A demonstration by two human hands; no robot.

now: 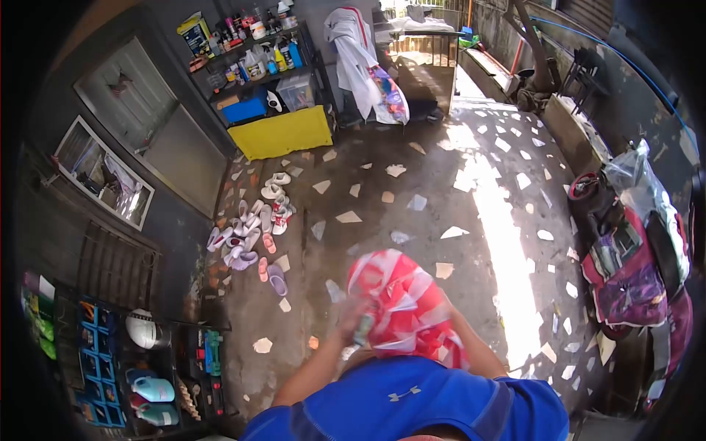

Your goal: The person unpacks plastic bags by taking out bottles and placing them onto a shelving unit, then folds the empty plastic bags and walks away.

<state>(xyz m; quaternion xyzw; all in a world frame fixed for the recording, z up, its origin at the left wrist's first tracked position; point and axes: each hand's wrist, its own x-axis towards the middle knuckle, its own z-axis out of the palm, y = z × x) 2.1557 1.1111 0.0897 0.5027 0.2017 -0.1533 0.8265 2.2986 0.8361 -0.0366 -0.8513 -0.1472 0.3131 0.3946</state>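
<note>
A bundle of red and white cloth (401,305) is held up in front of the blue shirt, near the bottom middle of the view. My left hand (354,316) is at the cloth's left side, smeared by motion, with a small dark and pale object (363,328) beside it that I cannot make out. The fingers of that hand are too blurred to read. On the right, my other forearm (474,344) reaches up behind the cloth, which hides my right hand.
Several shoes (250,234) lie on the floor at left. Shelves with bottles (257,70) and a yellow panel (283,134) stand behind. Bags (629,283) are piled at right. A rack with blue bins (99,364) and a white helmet (142,330) is at lower left.
</note>
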